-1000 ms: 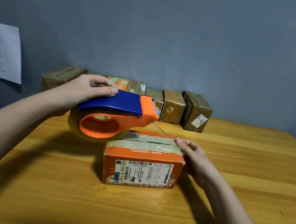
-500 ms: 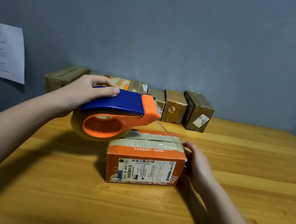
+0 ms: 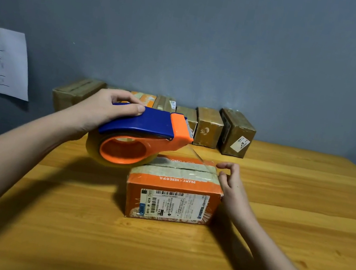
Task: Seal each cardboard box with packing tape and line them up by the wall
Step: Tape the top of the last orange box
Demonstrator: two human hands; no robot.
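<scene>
Since half a second ago the right hand (image 3: 232, 185) has lifted off the orange box's side, and its fingers now hang loosely curled at the top right edge, beside the clear tape strip (image 3: 196, 158); whether they touch it I cannot tell. Left hand (image 3: 103, 111) grips the blue-and-orange tape dispenser (image 3: 142, 136), tilted just above the box's left end, tape stretched down to the lid. Centred on the wooden table (image 3: 65, 222), the orange cardboard box (image 3: 171, 199) sits well apart from the taped boxes (image 3: 208, 127) lined up along the grey wall (image 3: 211, 35), where a paper note (image 3: 4, 63) hangs.
</scene>
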